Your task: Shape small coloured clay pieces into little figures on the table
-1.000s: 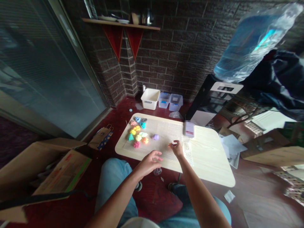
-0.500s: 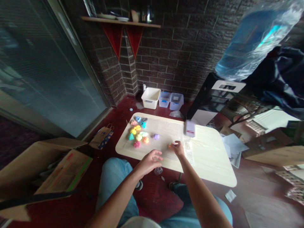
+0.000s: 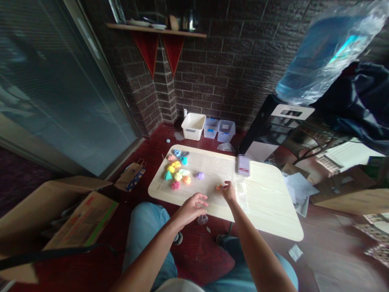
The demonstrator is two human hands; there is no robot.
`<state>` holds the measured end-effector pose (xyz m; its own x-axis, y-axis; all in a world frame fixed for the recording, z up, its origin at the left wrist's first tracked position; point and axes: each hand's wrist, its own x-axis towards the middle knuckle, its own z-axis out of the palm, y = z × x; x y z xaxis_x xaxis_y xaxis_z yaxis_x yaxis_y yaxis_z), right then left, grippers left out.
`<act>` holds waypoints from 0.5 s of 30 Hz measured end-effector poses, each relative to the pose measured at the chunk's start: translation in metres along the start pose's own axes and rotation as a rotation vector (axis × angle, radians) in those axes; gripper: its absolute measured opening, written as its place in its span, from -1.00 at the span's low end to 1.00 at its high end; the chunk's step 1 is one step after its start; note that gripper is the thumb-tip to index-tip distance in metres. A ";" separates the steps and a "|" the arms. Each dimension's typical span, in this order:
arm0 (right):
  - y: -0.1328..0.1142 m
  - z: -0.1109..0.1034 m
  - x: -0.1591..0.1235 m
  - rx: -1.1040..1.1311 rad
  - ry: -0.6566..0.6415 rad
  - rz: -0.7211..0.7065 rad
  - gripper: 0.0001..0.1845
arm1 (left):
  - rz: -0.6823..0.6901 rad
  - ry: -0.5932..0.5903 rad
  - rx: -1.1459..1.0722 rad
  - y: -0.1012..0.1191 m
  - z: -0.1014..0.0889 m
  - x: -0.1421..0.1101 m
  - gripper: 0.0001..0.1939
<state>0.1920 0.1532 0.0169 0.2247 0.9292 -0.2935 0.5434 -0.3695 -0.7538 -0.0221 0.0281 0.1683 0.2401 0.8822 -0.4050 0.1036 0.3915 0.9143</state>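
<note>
A low pale wooden table stands in front of my knees, with a sheet of bubble wrap spread over its left half. Several small coloured clay lumps lie grouped at the sheet's left, and a purple lump lies a little apart. My right hand rests on the sheet and pinches a small orange piece at its fingertips. My left hand hovers at the table's near edge with its fingers loosely curled and apart, and I see nothing in it. A small clear cup shows just below that hand.
An open cardboard box lies on the floor at left, a dotted paper bag beside the table. White and clear bins stand by the brick wall. A water dispenser and loose papers are at right.
</note>
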 end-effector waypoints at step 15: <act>-0.003 -0.016 -0.012 0.187 0.096 0.019 -0.64 | 0.002 0.024 0.033 -0.004 -0.002 -0.001 -0.58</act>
<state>0.2008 0.1427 0.0323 0.3143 0.9136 -0.2578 0.3804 -0.3700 -0.8476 -0.0251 0.0257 0.1648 0.2173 0.8892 -0.4026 0.1348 0.3812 0.9146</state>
